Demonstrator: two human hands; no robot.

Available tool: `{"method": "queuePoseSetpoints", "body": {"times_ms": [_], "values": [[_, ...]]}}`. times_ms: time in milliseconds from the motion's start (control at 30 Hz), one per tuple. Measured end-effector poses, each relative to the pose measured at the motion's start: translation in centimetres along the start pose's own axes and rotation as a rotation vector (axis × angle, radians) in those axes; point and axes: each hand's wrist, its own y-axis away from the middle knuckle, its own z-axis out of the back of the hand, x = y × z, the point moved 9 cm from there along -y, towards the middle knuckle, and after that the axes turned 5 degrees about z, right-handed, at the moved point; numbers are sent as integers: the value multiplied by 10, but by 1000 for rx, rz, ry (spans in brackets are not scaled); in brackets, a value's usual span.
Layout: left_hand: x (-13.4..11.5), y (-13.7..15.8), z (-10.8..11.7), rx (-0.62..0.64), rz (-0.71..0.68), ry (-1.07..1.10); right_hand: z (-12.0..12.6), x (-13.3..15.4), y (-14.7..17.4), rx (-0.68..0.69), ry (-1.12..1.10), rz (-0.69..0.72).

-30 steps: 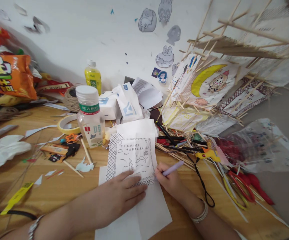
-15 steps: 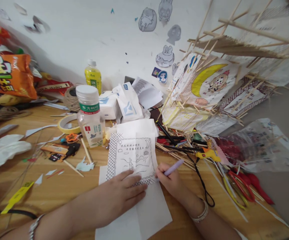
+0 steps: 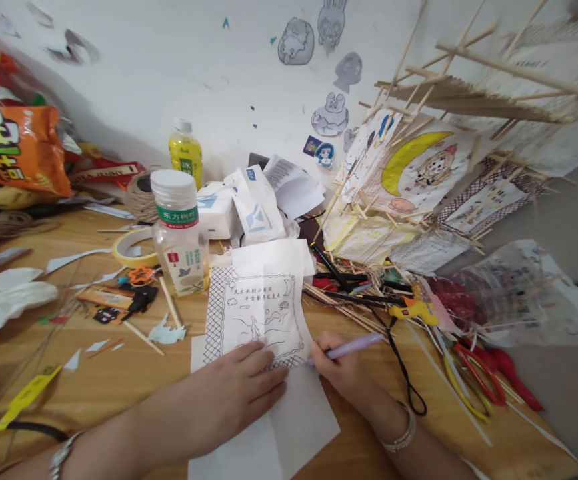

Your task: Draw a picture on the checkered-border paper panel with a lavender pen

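Observation:
A white sheet with a line drawing (image 3: 253,313), two lines of handwriting and a crosshatched border lies on a larger blank paper (image 3: 289,420). My left hand (image 3: 241,387) rests flat on the drawing's lower edge, palm down and fingers stretched out; it covers part of the border. At the sheet's lower right corner, my right hand (image 3: 339,363) is closed around a light purple pen (image 3: 356,346). The pen leans to the right, and its tip is at the edge of the crosshatching.
Behind the papers stand a clear bottle (image 3: 180,233), a yellow-green bottle (image 3: 185,153) and tissue packs (image 3: 256,203). A masking tape roll (image 3: 135,248) lies left. On the right are a stick-framed paper lantern (image 3: 419,163), a yellow glue gun (image 3: 415,308) and red-handled scissors (image 3: 483,377).
The drawn sheet and the paper under it have shifted slightly left. The pen has tipped lower toward the right, with its tip now showing at the border.

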Motion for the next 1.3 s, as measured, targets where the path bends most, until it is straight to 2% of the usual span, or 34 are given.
{"method": "queuePoseSetpoints", "body": {"times_ms": [333, 533, 700, 900, 1033, 1200, 1300], "values": [[2, 0, 0, -29, 2, 73, -10, 8, -1, 120, 118, 119], [3, -1, 1, -16, -8, 94, -10, 15, -3, 131, 124, 147], [4, 0, -3, -24, 2, 106, -12, 12, -3, 145, 122, 124], [5, 1, -7, -32, 22, 104, -7, 3, -2, 74, 70, 41], [6, 1, -5, -53, 22, 99, -11, 6, -2, 117, 74, 79], [5, 0, -3, -44, 18, 107, -6, 0, -2, 76, 112, 50], [5, 0, -4, -24, 18, 109, -8, 2, -2, 100, 66, 61]]}}
